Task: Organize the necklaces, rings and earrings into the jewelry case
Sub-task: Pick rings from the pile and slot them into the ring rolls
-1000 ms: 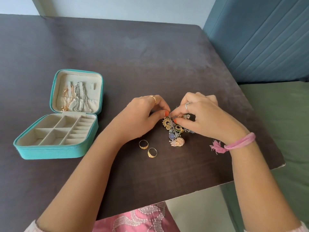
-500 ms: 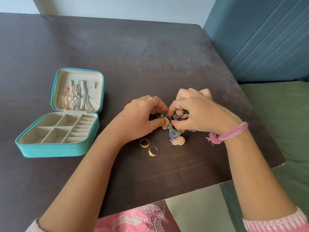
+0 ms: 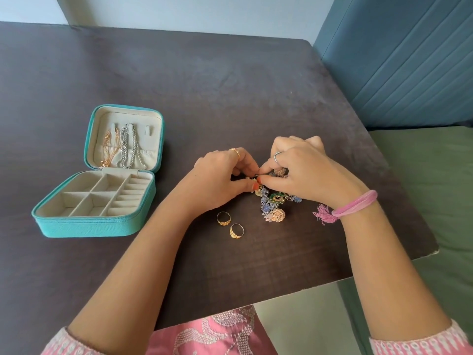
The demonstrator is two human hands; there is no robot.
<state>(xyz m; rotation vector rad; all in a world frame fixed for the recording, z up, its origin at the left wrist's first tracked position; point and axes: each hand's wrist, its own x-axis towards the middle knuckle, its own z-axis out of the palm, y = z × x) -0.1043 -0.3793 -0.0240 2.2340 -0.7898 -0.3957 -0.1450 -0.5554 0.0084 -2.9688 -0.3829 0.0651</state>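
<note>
1. Left hand (image 3: 220, 180) and right hand (image 3: 304, 172): fingertips pinched together on the earring pile (image 3: 272, 203), table centre.
2. Two gold rings (image 3: 230, 224) at 7 o'clock of pile.
3. Jewelry case (image 3: 97, 224) open, 9 o'clock; necklaces (image 3: 122, 147) in lid.

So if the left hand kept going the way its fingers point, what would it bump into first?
Most likely the right hand: the left hand points rightward, and their fingertips already meet over the pile of earrings. Depth is hard to judge.

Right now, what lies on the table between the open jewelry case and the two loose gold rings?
Only bare dark table between the jewelry case and gold rings; the left forearm crosses just above, in the head view.
</note>
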